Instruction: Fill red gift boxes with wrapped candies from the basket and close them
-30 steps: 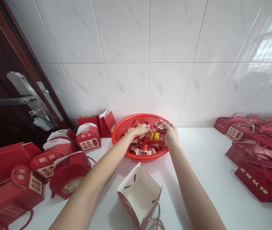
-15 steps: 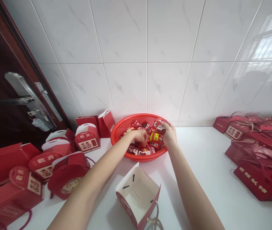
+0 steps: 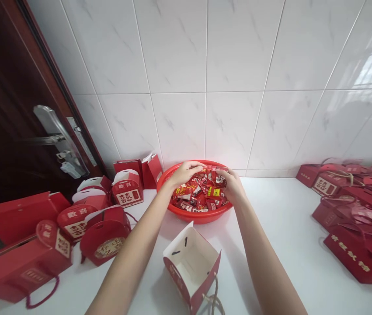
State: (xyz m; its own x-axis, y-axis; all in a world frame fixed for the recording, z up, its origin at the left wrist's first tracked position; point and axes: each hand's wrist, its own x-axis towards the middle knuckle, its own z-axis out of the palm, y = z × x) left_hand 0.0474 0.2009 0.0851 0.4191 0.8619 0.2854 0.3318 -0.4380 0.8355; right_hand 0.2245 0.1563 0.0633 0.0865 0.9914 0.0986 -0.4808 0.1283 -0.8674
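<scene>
A red plastic basket (image 3: 186, 216) stands against the wall, filled with small wrapped candies (image 3: 202, 192), mostly red. Over its left back part, my left hand (image 3: 186, 172) stretches its fingers to the right just above the candies, holding nothing that I can see. At the basket's right side my right hand (image 3: 234, 185) pinches a red candy packet (image 3: 220, 178) with dark and white print. Between my forearms sits an open red gift box (image 3: 194, 258); its white inside shows no candy, and a twine handle (image 3: 214, 297) hangs off its right side.
Several red gift boxes (image 3: 126, 192) with gold labels crowd the left side of the white table (image 3: 277, 227). More red boxes (image 3: 352, 249) are heaped on the right. A tiled wall (image 3: 231, 127) closes off the back, and a dark door (image 3: 12, 118) with a metal handle is at left.
My left hand has lifted out of the candies and moved up toward the back of the basket, its fingers now straighter. My right hand still holds the packet. The view has shifted slightly.
</scene>
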